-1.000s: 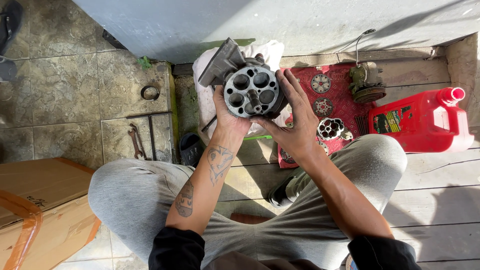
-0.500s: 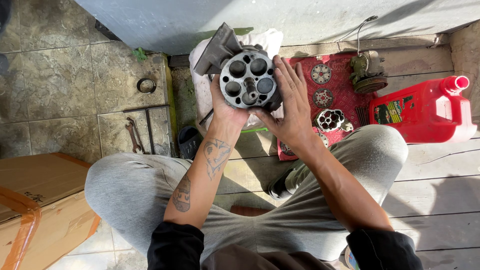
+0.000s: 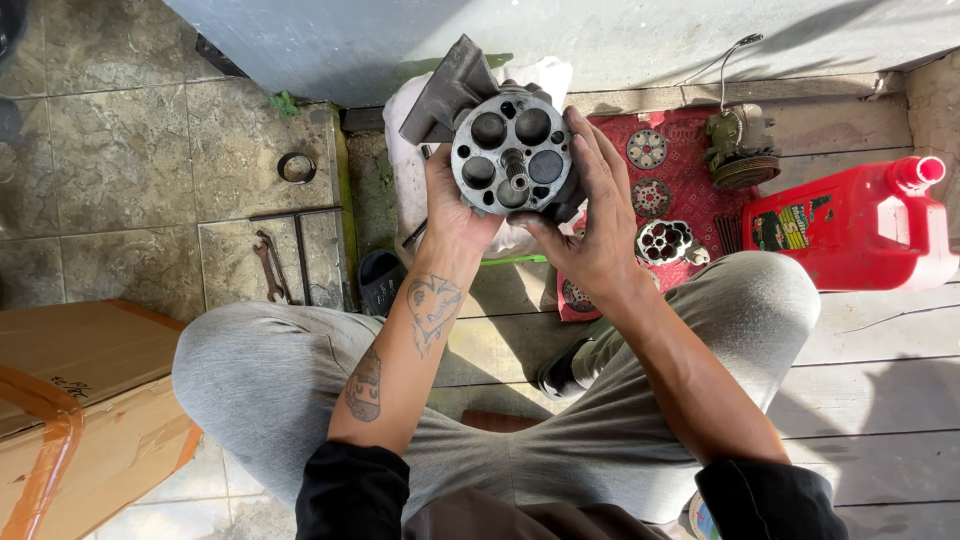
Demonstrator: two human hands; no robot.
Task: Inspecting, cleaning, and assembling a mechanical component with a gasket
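Above the person's crossed legs, the left hand [image 3: 452, 215] and right hand [image 3: 597, 225] clasp a round metal cylinder block [image 3: 512, 155] between them, bores facing up. Beyond lie a red cloth [image 3: 690, 140] and red jug [image 3: 850, 225].

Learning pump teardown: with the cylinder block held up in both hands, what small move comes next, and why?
Probably pinch the centre shaft with the right hand while the left hand steadies the cylinder block: its open face points at the camera, bores look empty, and the shaft juts out.
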